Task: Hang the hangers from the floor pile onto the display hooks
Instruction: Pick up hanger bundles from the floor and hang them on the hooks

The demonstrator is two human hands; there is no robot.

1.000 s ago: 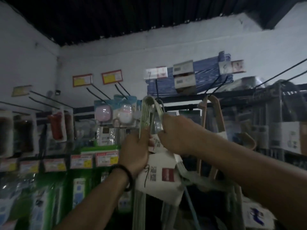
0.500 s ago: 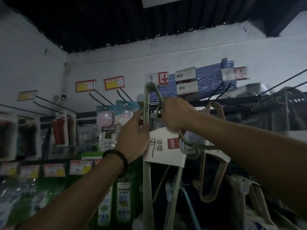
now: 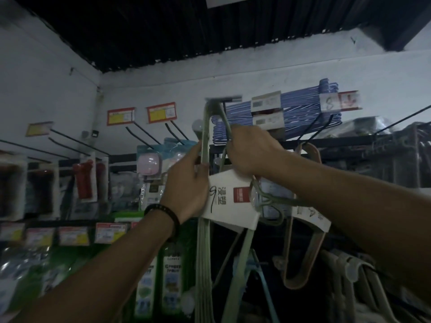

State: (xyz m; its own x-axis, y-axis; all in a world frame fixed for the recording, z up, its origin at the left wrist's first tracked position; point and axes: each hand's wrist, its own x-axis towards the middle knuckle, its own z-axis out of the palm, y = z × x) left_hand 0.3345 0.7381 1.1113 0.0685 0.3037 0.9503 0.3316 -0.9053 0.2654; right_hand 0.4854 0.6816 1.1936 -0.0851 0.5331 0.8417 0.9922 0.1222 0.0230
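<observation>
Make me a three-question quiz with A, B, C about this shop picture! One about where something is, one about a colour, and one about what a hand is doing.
1. Where are the blue hangers?
A) on the floor
B) high up, above the right hand
C) in a basket

2. What colour is the hanger bundle with the white label?
A) red
B) black
C) green

3. What is the left hand doing?
A) gripping the hanger bundle
B) hanging empty
C) pointing at the ceiling

Answers:
1 B: they show higher than both hands.
2 C: its long arms look pale green.
3 A: its fingers curl round the bundle's left side.
</observation>
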